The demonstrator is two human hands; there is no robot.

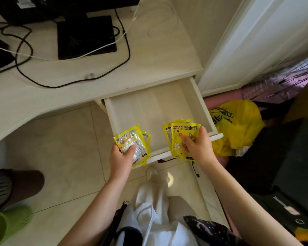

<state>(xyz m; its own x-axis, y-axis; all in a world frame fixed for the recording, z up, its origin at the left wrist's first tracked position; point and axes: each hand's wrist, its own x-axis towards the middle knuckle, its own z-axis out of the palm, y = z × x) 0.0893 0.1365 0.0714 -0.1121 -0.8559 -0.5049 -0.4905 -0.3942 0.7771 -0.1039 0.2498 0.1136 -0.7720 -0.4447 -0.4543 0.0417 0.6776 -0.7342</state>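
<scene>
We find the left hand (pixel 121 158), grip closed round a stack of hand warmer packets (pixel 130 137), and the right hand (pixel 198 146), grip pinching a fan of packets (pixel 178 139); both are held over the front of the open drawer (pixel 146 107).

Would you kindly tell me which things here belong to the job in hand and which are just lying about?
In hand: yellow plastic hand-warmer packets held by left hand; second fan of yellow packets held by right hand; open white wooden drawer.
Lying about: crumpled yellow plastic bag, black cables, flat black monitor base, green rubber slipper.
</scene>
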